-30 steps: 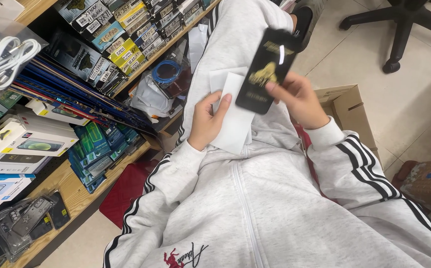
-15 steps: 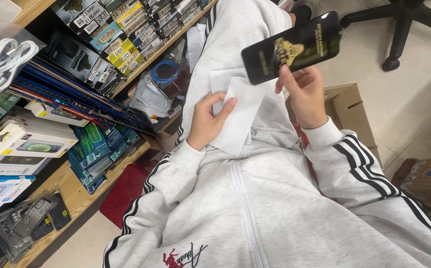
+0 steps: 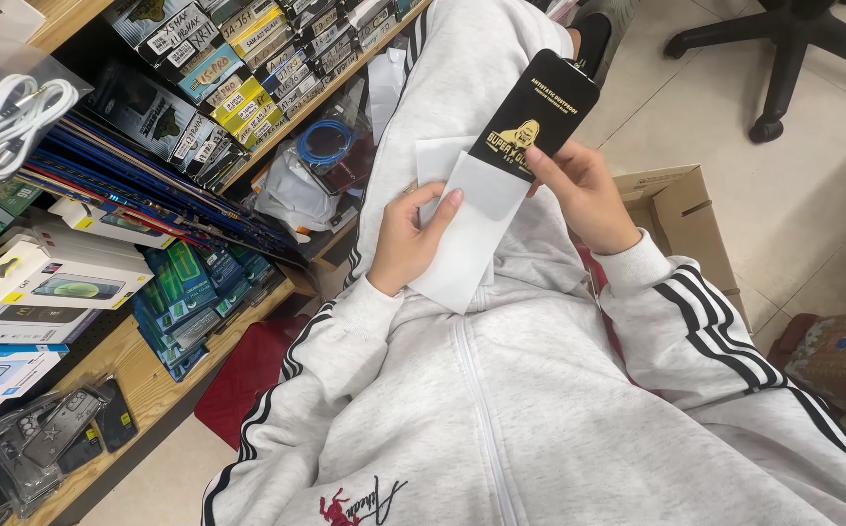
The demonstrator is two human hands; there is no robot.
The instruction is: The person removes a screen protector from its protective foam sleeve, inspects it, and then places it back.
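Unpacking step: right hand (image 3: pixel 584 195) fingers pinch black sleeve package (image 3: pixel 532 115) at 1 o'clock; left hand (image 3: pixel 411 239) fingers press white insert (image 3: pixel 472 229) on lap, centre. Likely next: pull insert free, needs firm sleeve grip.
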